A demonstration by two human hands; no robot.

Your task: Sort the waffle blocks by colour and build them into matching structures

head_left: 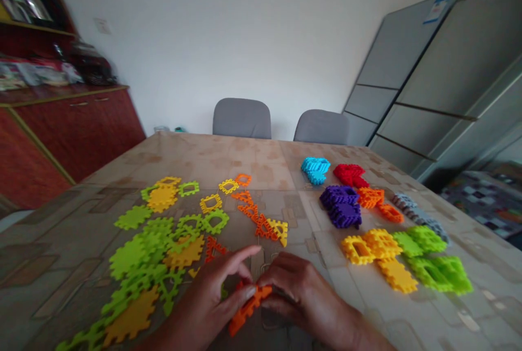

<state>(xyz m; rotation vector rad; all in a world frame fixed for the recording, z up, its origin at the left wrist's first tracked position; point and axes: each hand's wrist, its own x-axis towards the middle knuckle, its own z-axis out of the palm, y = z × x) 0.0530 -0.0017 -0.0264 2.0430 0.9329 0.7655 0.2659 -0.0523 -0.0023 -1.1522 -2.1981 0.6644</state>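
Note:
Near the table's front edge, my left hand and my right hand meet around an orange toothed building piece. My left thumb presses on its top while the index finger sticks out; my right fingers pinch its far right end. Whether it is one piece or a small stack, I cannot tell. Just beyond my left hand lies an orange triangular frame. To the left spreads a loose heap of lime-green toothed pieces, with yellow pieces among them. Further orange frames lie ahead of my hands.
On the right stand sorted stacks: light blue, red, purple, orange, yellow, lime green and grey. Two grey chairs are behind the patterned table.

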